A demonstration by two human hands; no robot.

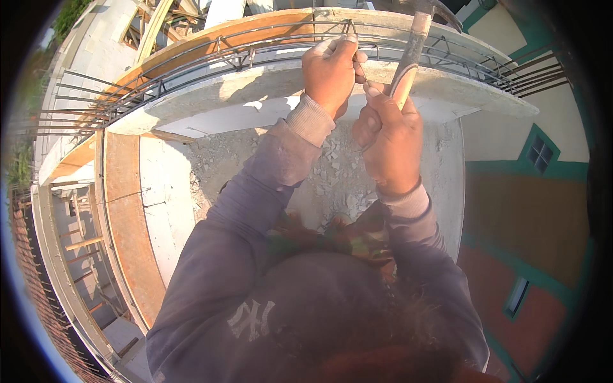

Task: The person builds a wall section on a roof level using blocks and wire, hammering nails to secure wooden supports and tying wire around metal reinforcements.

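Observation:
My left hand (330, 73) is closed in a pinch on a thin wire (362, 73) just above the near board of a long form. A bent metal loop rises by its fingertips against the rebar cage (246, 56). My right hand (391, 137) is closed around the wooden handle of a hammer (413, 54), whose dark head points away at the top. Its thumb and forefinger come close to the lower end of the wire; whether they grip it I cannot make out. The cage lies lengthwise between the form boards.
An orange-brown form board (268, 33) stands behind the cage. Loose bar ends (83, 105) stick out at the left and more bars (543, 75) at the right. Rubble (335, 163) covers the floor below me. A painted wall (523, 210) drops away on the right.

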